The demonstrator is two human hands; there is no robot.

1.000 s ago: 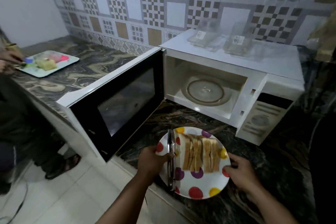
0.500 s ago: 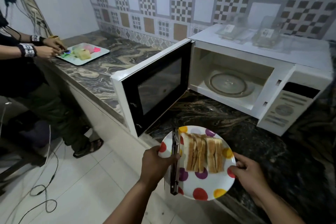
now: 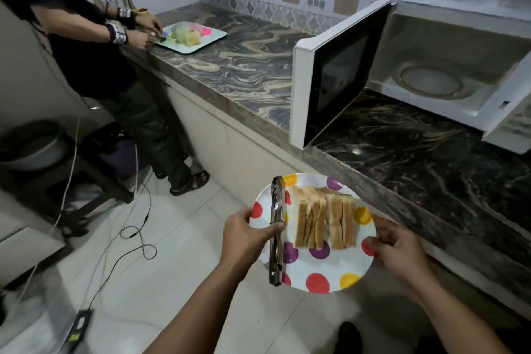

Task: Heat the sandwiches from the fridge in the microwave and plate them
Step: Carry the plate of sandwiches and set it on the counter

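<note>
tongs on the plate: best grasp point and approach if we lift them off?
Probably the tongs at their near half, toward the end overhanging the plate rim, approached from the left, pinching across both arms. They lie lengthwise along the plate's left edge, sandwiches close on the right; the left hand thumb pins the middle.

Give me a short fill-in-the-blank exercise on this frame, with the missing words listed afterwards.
1. The microwave door stands ____.
2. The sandwiches lie on a plate patterned with coloured ____.
3. The left hand pins metal ____ against the plate's rim, while the right hand holds the opposite edge.
4. The microwave's glass turntable is ____.

Missing words: open; dots; tongs; empty
</note>
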